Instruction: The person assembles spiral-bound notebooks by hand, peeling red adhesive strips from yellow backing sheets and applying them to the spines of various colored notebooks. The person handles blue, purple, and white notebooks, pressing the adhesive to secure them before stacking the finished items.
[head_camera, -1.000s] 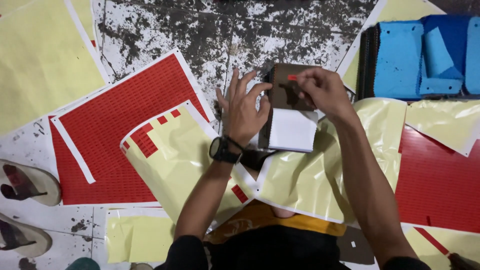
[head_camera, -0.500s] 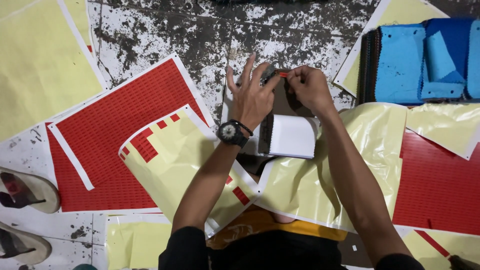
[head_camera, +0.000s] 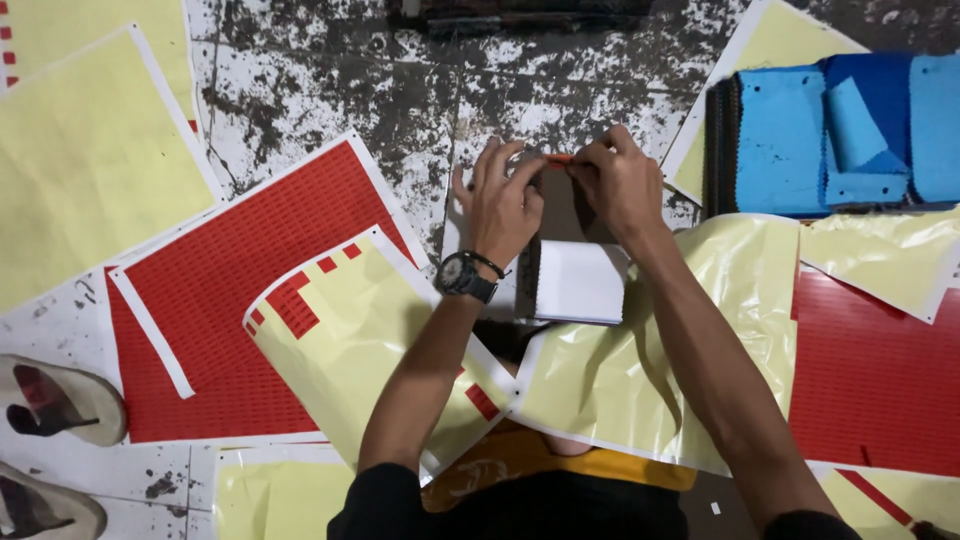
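Both hands have moved up and away from the body since a second ago, and they now meet at the top edge of the dark swatch booklet on the stained floor. The left hand — a black watch on its wrist — has closed in from its earlier spread-finger pose: thumb and forefinger pinch one end of a small red sticker strip, the other fingers loosely curled. The right hand pinches the other end, fingers bunched tight. Earlier the strip sat lower, over the middle of the booklet; now it lies along the upper rim. The booklet's white label shows below the hands, more of it uncovered than before. A peeled yellow backing sheet with a few red squares left curls beside the left forearm, over the red sticker sheet. A stack of blue fabric samples lies to the right — unmoved. Sandals sit at the left edge.
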